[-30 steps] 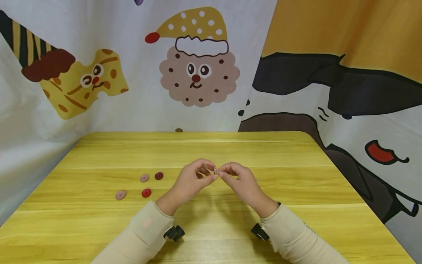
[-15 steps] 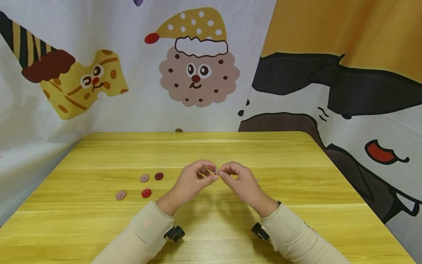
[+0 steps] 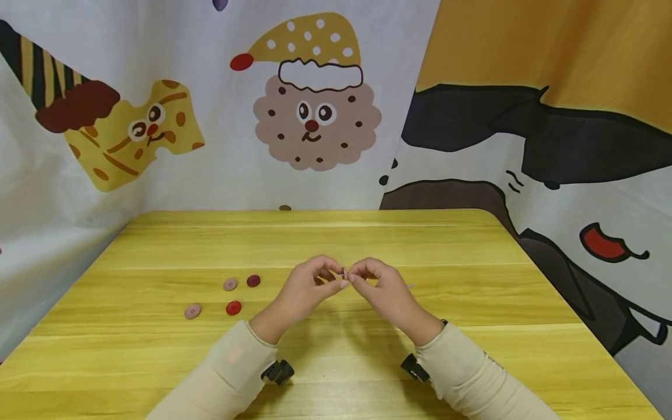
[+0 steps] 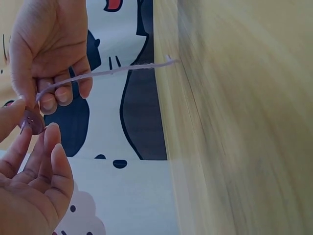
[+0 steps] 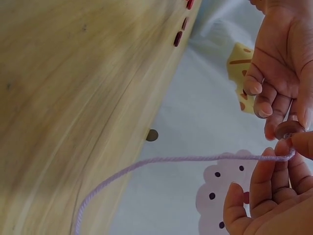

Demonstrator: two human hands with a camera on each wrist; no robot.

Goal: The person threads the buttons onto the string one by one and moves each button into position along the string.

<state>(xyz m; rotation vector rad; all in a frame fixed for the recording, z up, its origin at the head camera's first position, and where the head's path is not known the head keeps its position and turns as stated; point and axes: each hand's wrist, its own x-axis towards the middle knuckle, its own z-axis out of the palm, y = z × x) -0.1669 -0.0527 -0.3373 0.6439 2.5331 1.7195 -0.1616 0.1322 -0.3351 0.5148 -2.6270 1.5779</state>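
Note:
My left hand [image 3: 311, 284] pinches a brownish-mauve button [image 4: 33, 121] between thumb and fingers, above the middle of the table. Facing it, my right hand [image 3: 385, 291] pinches a lilac yarn [image 5: 195, 158] close to the button, its fingertips almost touching those of the left. From the right fingers the yarn's long tail hangs down toward the table. The button stands nearly edge-on in the head view. Fingertips cover part of it, and I cannot tell whether the yarn passes through a hole.
Left of the hands, on the wooden table [image 3: 446, 361], lie a dark red button [image 3: 254, 280], a red button [image 3: 233, 307], a pink button [image 3: 230, 284] and another pink button [image 3: 192, 311]. A printed curtain [image 3: 210, 175] hangs behind the table.
Both hands stay almost in place, still pinching the button and the yarn. Between the fingertips the button has shifted very slightly. The buttons on the table have not moved.

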